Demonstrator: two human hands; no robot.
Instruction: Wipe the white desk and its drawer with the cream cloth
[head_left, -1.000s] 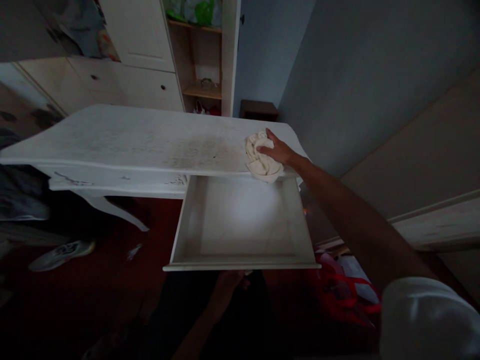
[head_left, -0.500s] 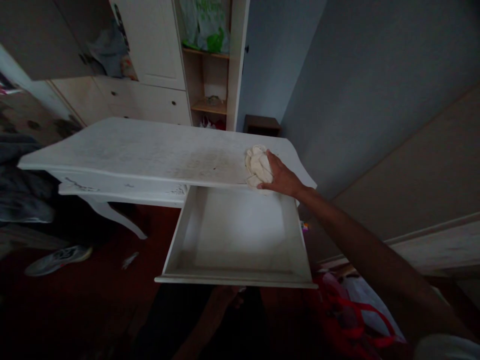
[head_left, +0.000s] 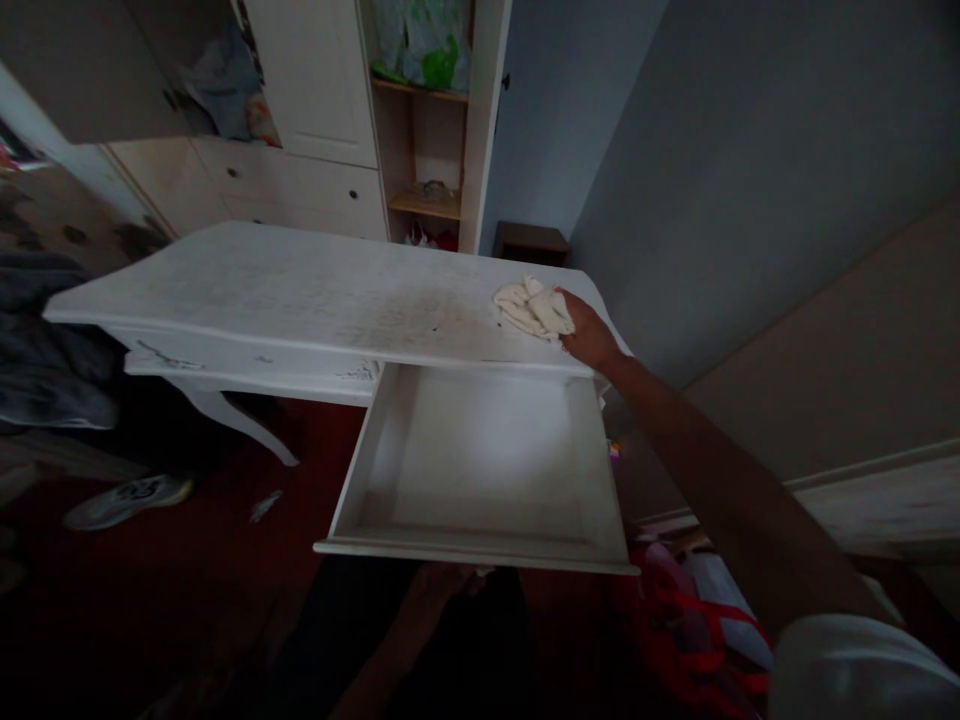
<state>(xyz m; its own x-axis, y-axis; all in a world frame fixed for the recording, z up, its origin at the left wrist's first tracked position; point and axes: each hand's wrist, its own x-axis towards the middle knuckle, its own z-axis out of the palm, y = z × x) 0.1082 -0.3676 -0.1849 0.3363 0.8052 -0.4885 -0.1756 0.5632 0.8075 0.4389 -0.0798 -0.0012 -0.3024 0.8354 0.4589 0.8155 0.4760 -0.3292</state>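
Note:
A crumpled cream cloth (head_left: 534,307) lies on the right part of the white desk's top (head_left: 300,270). My right hand (head_left: 591,332) is closed on the cloth's right edge and presses it to the surface. Dark smudges and a few small specks mark the paint left of the cloth. Below, the desk's drawer (head_left: 480,470) is pulled out, with nothing in it and grime along its inner edges. My left hand (head_left: 439,588) is low, just under the drawer's front edge, its fingers curled by a small pale piece, mostly in shadow.
Behind the desk stands a white wardrobe (head_left: 322,100) with open shelves holding bags. A grey wall (head_left: 787,130) rises at the right. On the dark red floor are a shoe (head_left: 127,500) at left and a red bag (head_left: 675,630) at right. Dark clothing (head_left: 52,360) hangs at far left.
My right hand has slid the cloth to the right and slightly back across the desk top, and the cloth is spread wider. My left hand stays under the drawer front.

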